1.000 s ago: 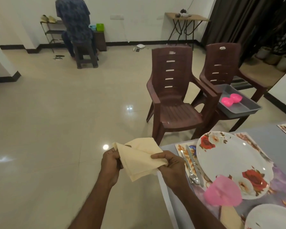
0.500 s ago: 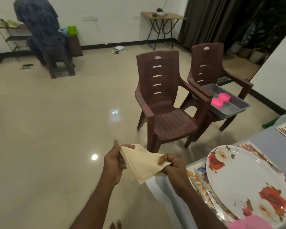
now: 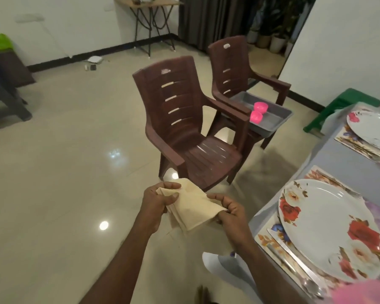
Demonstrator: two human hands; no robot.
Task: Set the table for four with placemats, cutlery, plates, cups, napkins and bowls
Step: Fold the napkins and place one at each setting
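The step in hand looks like the napkin step. A folded cream napkin (image 3: 193, 208) is held in the air at lower centre of the frame, over the floor and left of the surface (image 3: 347, 170). The left hand (image 3: 155, 205) grips its upper left corner with thumb and curled fingers; the right hand (image 3: 230, 212) pinches its right corner.

The next move, I think, is to finish the fold and carry the napkin right, to the place setting at lower right. There a flowered plate (image 3: 329, 229) lies on a placemat (image 3: 270, 235), with a knife (image 3: 294, 253) just beside the plate on its left, so free room there is narrow.

Two pink bowls (image 3: 258, 111) sit in a grey tray (image 3: 276, 122) on the far chair (image 3: 239, 69), probably not yet set out. The near chair (image 3: 184, 128) stands between the person and that tray.
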